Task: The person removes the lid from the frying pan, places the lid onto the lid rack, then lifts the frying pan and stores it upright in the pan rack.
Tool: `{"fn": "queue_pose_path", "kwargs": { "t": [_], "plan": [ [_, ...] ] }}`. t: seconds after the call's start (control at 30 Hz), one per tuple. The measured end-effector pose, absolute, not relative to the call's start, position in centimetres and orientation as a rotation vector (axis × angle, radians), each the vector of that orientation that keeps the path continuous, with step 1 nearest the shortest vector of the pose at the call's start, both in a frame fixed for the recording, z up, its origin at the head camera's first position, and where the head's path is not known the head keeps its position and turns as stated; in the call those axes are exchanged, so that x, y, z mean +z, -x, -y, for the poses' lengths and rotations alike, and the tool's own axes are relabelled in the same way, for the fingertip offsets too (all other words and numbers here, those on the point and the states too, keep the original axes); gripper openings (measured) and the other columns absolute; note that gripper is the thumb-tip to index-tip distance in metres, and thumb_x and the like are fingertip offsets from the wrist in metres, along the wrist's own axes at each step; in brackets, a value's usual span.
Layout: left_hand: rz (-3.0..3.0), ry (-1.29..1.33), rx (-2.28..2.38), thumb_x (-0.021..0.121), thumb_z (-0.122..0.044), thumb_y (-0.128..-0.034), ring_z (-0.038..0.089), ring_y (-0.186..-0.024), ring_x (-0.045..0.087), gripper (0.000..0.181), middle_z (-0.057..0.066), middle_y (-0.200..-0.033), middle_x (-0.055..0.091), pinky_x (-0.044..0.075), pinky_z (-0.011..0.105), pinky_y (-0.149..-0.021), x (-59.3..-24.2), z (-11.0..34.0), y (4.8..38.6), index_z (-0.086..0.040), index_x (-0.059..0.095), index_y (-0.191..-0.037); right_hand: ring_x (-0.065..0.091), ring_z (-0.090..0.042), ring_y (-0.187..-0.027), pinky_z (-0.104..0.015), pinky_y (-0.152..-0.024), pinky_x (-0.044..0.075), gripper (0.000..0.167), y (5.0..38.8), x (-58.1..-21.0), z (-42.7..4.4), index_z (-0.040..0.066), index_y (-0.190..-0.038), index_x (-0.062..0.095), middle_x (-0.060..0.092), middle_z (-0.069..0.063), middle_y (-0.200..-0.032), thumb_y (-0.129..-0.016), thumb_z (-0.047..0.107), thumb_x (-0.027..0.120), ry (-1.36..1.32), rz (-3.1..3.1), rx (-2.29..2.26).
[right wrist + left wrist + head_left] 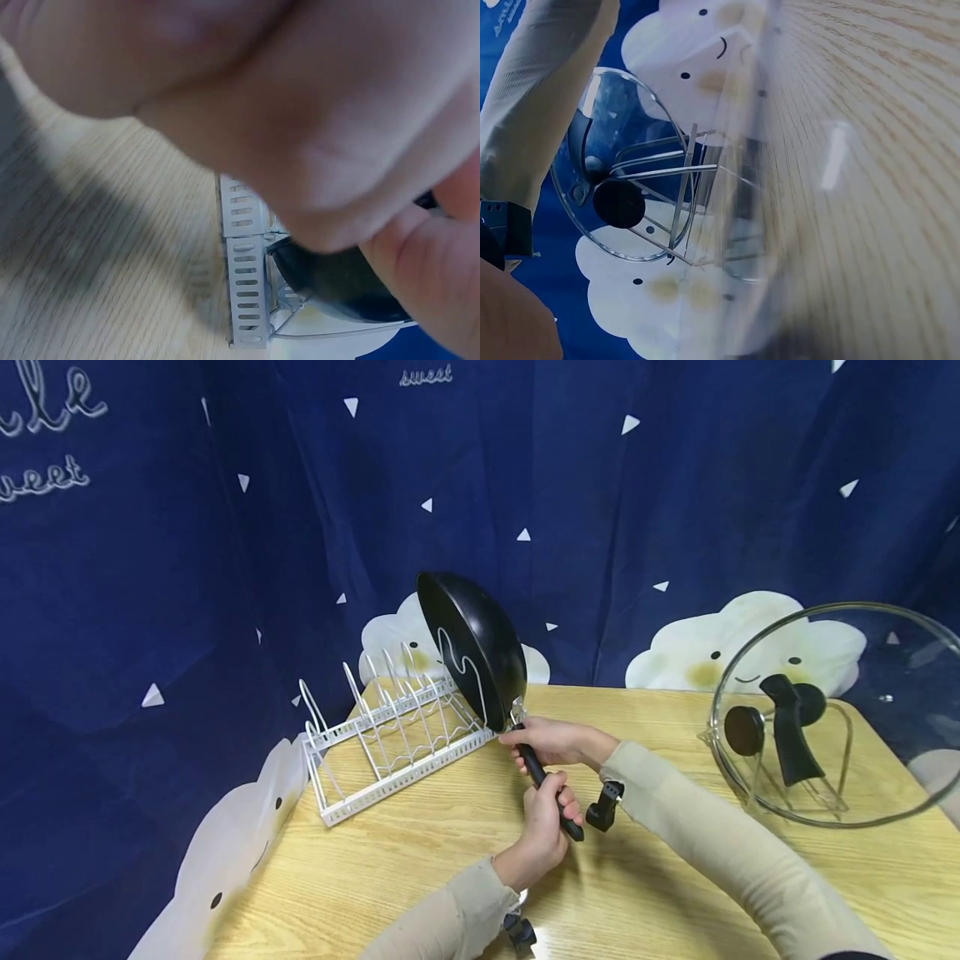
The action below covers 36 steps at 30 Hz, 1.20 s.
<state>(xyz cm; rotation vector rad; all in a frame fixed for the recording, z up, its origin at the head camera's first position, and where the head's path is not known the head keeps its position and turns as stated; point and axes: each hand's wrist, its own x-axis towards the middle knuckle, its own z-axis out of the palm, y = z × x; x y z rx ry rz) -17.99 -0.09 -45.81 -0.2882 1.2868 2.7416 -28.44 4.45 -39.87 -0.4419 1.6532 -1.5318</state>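
A black wok [491, 639] stands tilted on its side at the right end of a white wire rack [416, 783], its hollow facing left and a rack wire in front of it. Its black handle [534, 766] slants down toward me. My right hand [553, 741] holds the handle close to the pan. Lower down, near the tip, my left hand [546, 818] grips the same handle. In the right wrist view, my right hand [300, 127] hides much of the scene; the wok [341, 283] shows beside the slotted rail of the rack [248, 292].
A glass lid [892, 727] with a black handle leans on a wire stand [847, 752] at the right of the wooden table [420, 877]. A dark blue curtain [600, 510] with clouds hangs behind and to the left. Both wrists wear small black mounts.
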Motion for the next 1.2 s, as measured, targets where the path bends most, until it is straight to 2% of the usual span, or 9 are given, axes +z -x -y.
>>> {"fn": "queue_pose_path", "kwargs": {
  "t": [0.13, 0.4, 0.7, 1.2],
  "plan": [
    [-1.269, 0.295, 2.747, 0.053, -0.014, -0.0827, 0.005, -0.038, 0.034, 0.025, -0.006, -0.049, 0.035, 0.035, 0.019, -0.037, -45.7, 0.2, 18.3, -0.015, 0.039, -0.062, 0.046, -0.013, -0.064, -0.024, -0.06, 0.045, 0.012, 28.4, -39.5, -4.3, 0.003, -0.091, 0.04, 0.045, -0.006, -0.073, -0.099, 0.011, 0.045, 0.415, -1.599, -1.55],
    [-1.233, 0.307, 2.767, 0.053, -0.014, -0.0806, 0.005, -0.039, 0.031, 0.023, -0.007, -0.05, 0.033, 0.033, 0.018, -0.037, -45.6, 0.4, 18.9, -0.015, 0.038, -0.064, 0.046, -0.012, -0.063, -0.023, -0.059, 0.045, 0.009, 28.4, -39.1, -4.0, 0.002, -0.092, 0.037, 0.045, -0.006, -0.074, -0.099, 0.006, 0.04, 0.404, -1.607, -1.552],
    [-1.212, 0.326, 2.762, 0.052, -0.015, -0.0817, 0.002, -0.039, 0.031, 0.021, -0.008, -0.051, 0.033, 0.033, 0.015, -0.036, -45.6, 0.7, 19.4, -0.016, 0.039, -0.066, 0.046, -0.012, -0.06, -0.022, -0.057, 0.045, 0.013, 28.8, -39.2, -3.5, 0.002, -0.09, 0.04, 0.044, -0.006, -0.073, -0.1, 0.011, 0.042, 0.327, -1.665, -1.542],
    [-1.219, 0.342, 2.764, 0.053, -0.011, -0.0813, 0.004, -0.04, 0.034, 0.019, -0.007, -0.051, 0.036, 0.035, 0.017, -0.04, -46.5, 0.9, 20.0, -0.014, 0.04, -0.068, 0.047, -0.015, -0.066, -0.026, -0.063, 0.044, 0.011, 29.5, -39.5, -3.0, 0.003, -0.092, 0.041, 0.048, -0.007, -0.075, -0.1, 0.01, 0.041, 0.304, -1.65, -1.485]
  ]
}}
